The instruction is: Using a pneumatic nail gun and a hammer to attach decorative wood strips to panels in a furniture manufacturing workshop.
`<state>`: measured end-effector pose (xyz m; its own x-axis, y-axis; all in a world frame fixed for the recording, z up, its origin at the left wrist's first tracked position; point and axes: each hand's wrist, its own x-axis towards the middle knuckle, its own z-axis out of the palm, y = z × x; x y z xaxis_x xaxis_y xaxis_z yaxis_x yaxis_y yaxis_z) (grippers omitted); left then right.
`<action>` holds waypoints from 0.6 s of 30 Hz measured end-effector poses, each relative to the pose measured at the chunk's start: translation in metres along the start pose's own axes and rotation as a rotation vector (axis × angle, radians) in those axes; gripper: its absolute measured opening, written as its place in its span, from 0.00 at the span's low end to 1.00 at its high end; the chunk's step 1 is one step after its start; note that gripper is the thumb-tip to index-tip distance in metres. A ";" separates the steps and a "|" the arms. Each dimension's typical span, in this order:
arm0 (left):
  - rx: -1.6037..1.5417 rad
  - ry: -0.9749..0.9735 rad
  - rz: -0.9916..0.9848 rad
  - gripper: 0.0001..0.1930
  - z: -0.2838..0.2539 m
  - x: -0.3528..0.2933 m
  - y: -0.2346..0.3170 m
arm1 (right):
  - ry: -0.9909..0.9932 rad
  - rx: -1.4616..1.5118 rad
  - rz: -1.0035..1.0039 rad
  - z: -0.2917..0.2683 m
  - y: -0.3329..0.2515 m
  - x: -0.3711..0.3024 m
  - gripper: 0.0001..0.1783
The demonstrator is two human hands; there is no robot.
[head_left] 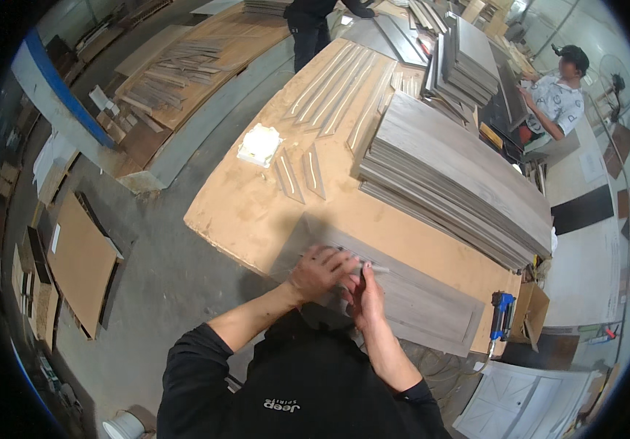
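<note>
A grey wood-grain panel (432, 301) with a raised frame lies across the near edge of the table, right in front of me. Over its left part is my left hand (321, 274), fingers stretched out and slightly smeared by motion. Close beside it, my right hand (365, 298) has its fingers curled and thumb up. Something thin and pale shows at the right fingertips, too blurred to name. Beyond the hands, two short grey strips (288, 175) with lines of cream glue lie near a white glue-covered block (259, 145). Longer glued strips (330, 84) lie farther back.
A tall stack of grey panels (454, 172) fills the table's right side. A blue nail gun (502, 316) stands at the right near corner, beside a cardboard box (531, 314). One co-worker (560, 95) handles a dark panel at far right; another (311, 29) stands at the back.
</note>
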<state>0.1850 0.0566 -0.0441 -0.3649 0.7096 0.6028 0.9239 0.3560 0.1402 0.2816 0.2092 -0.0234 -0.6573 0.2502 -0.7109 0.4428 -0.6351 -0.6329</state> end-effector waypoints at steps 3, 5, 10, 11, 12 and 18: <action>-0.285 -0.003 -0.431 0.25 -0.012 -0.013 -0.015 | -0.070 -0.054 -0.275 0.014 -0.005 0.008 0.33; -0.341 -0.279 -1.222 0.29 -0.047 0.000 -0.023 | -0.026 -0.262 -0.427 0.011 -0.015 0.032 0.30; -0.237 -0.202 -1.226 0.30 -0.048 -0.037 -0.056 | -0.020 -0.930 -0.753 0.036 -0.039 0.076 0.25; -0.227 -0.257 -1.222 0.31 -0.045 -0.036 -0.056 | -0.016 -1.090 -0.857 0.042 -0.040 0.085 0.24; -0.217 -0.310 -1.216 0.31 -0.042 -0.034 -0.057 | -0.013 -1.249 -0.963 0.048 -0.038 0.095 0.23; -0.099 -0.464 -1.153 0.32 -0.018 -0.033 -0.051 | -0.106 -1.333 -1.034 0.064 -0.026 0.127 0.23</action>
<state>0.1522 0.0046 -0.0569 -0.9554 0.1692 -0.2422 0.0359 0.8802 0.4733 0.1473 0.2101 -0.0779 -0.9907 0.0551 0.1241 -0.0351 0.7793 -0.6257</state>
